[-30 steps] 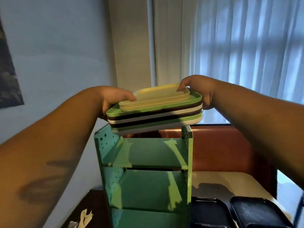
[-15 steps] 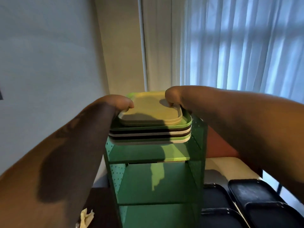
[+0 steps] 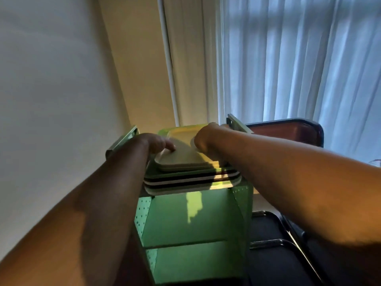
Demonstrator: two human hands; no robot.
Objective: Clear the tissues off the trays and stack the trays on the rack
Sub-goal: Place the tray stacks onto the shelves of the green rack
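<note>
A curtain (image 3: 299, 69) hangs beyond and above both hands, filling the upper right, with a pale wall (image 3: 51, 79) to the left of the left arm. Below the hands stands the green rack (image 3: 185, 219), its open shelves dropping away beneath the forearms and its two side rails rising just outside each wrist. To the right of the rack, under the right forearm, lie dark trays (image 3: 268, 230) on a lower surface, and a brown chair back (image 3: 288, 131) shows just beyond the right hand.

The stack (image 3: 191, 178) of trays sits on the top shelf of the rack, between the two hands: pale trays on top, then green, dark and white layers under them, the front edges jutting slightly over the shelf lip.

The left hand (image 3: 154, 142) grips the stack's left edge, fingers curled down over the top pale tray with a fingertip resting on its surface. The right hand (image 3: 206, 137) holds the right edge, its fingers curled over the rim of the pale trays; how far they wrap beneath is hidden by the wrist.
</note>
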